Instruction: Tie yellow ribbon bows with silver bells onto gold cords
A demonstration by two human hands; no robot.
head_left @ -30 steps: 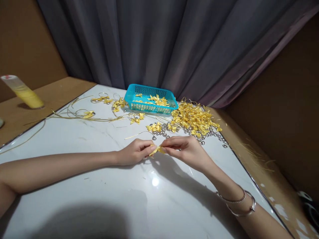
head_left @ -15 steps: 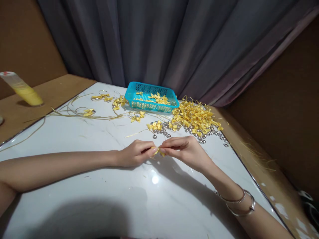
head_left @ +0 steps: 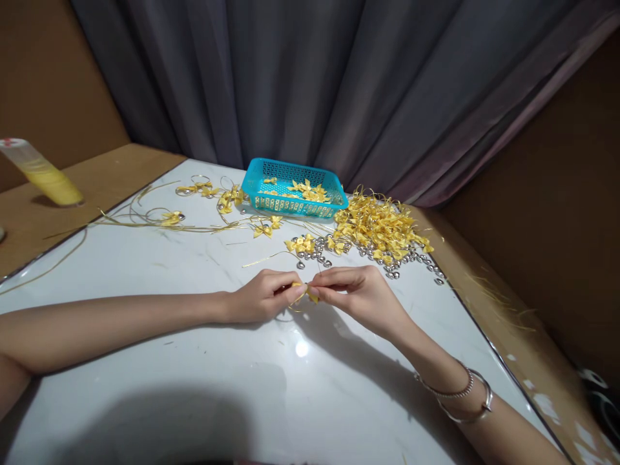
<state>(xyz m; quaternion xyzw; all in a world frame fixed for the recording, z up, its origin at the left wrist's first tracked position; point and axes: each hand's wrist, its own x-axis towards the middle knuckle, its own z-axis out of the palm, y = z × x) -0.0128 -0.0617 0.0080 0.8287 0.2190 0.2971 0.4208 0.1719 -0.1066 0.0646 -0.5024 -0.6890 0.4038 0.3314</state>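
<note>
My left hand (head_left: pixel 261 296) and my right hand (head_left: pixel 358 292) meet fingertip to fingertip over the white marble table (head_left: pixel 203 361). Both pinch a small yellow ribbon bow (head_left: pixel 308 292) between them, and most of it is hidden by the fingers. My right wrist wears silver bracelets (head_left: pixel 460 394). Behind my hands lie several silver beads (head_left: pixel 317 253) and a heap of yellow ribbon bows (head_left: pixel 380 227).
A turquoise plastic basket (head_left: pixel 294 188) holding a few yellow bows stands at the back by the grey curtain. Loose gold ribbon strands and bows (head_left: pixel 174 218) trail across the back left. A yellow-filled bottle (head_left: pixel 41 173) stands on the wooden ledge at left. The table's right edge runs diagonally.
My two hands have drawn slightly closer together, and less of the yellow bow shows between the fingertips than a second ago.
</note>
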